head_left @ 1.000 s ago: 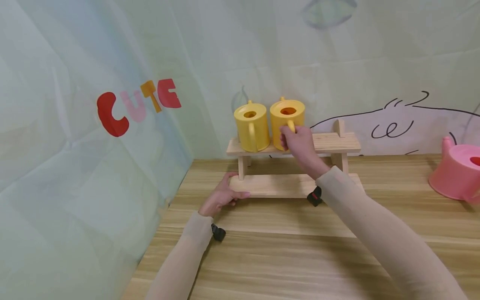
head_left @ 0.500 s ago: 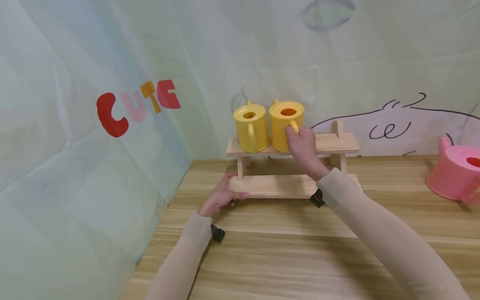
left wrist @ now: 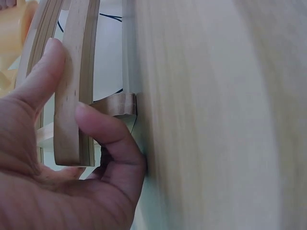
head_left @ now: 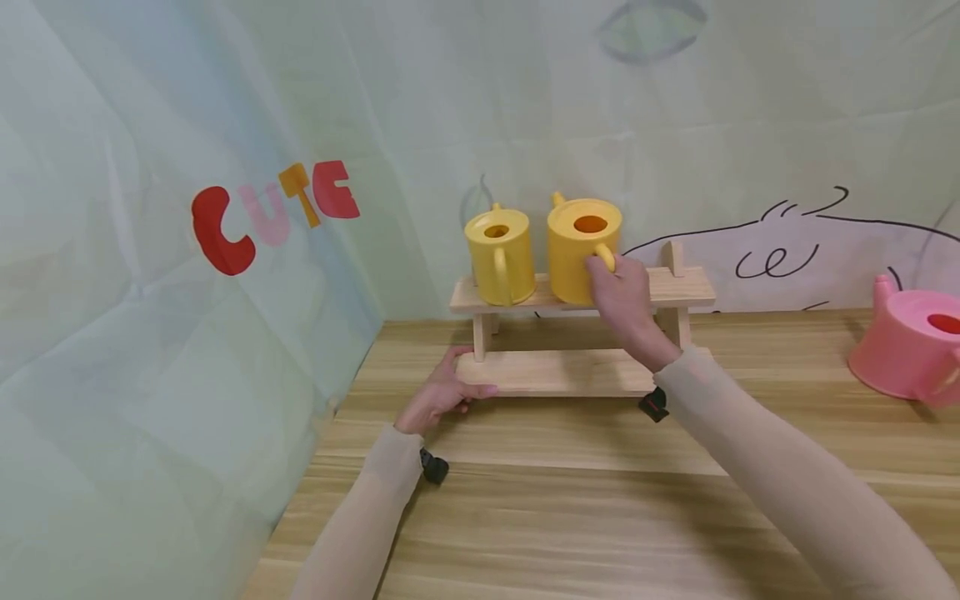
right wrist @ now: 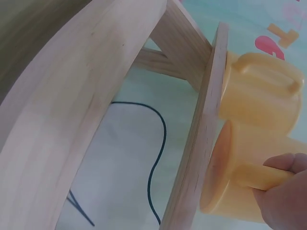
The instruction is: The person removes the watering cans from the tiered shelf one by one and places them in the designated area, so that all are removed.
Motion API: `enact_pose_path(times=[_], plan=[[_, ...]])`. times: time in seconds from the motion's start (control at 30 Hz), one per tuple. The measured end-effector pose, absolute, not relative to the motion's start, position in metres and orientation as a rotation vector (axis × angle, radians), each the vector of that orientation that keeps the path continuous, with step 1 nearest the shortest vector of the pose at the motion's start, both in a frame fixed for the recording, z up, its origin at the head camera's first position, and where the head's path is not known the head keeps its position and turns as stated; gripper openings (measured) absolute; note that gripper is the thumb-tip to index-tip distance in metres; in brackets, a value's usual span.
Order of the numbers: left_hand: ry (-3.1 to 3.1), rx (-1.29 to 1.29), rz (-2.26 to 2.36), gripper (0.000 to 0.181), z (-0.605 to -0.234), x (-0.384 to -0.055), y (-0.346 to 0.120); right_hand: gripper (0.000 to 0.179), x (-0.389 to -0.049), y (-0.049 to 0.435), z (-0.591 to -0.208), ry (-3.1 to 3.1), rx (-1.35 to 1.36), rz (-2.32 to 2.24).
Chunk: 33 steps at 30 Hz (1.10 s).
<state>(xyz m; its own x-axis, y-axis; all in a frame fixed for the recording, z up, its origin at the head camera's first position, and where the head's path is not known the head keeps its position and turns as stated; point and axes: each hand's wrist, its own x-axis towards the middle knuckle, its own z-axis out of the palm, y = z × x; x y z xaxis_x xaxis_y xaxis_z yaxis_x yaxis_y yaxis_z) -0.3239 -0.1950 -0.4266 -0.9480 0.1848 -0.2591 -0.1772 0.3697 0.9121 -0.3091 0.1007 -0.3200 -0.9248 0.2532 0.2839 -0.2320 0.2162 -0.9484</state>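
Four coloured letters spelling CUTE [head_left: 206,229] are displayed on the cloth backdrop [head_left: 112,400], left of and beyond the left grip [head_left: 444,390]. By that grip, the left end of the lower board [head_left: 562,372] of a wooden stand [head_left: 480,337] is held, fingers curled round it. Above it and to its right, a yellow watering can [head_left: 519,265] is seated upright on the upper shelf [head_left: 684,288]. Beside this, a second yellow can [head_left: 570,262] is grasped by its handle [head_left: 605,257] in the right grip [head_left: 626,300]; its underside is partly exposed, but whether the shelf is touched cannot be told. Well to the right of that grip, a pink watering can [head_left: 892,358] is stood on the counter [head_left: 540,517].
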Motion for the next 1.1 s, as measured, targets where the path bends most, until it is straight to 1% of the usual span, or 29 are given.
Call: enact_pose_path(times=[0.2,0.47,0.93,1.1], plan=[[2.319,-0.001,1.595,0.095,-0.428,-0.325,-0.193,0.04,-0.298,0.12,-0.318,-2.14,0.026,1.716],[2.328,0.006,1.579,0.094,-0.428,-0.327,-0.195,0.041,-0.283,0.147,-0.314,-2.069,0.009,1.767],[2.341,0.022,1.559,0.095,-0.429,-0.328,-0.195,0.046,-0.26,0.215,-0.326,-2.064,-0.162,1.689],[2.342,0.028,1.551,0.095,-0.428,-0.327,-0.195,0.043,-0.249,0.24,-0.327,-2.04,-0.238,1.692]])
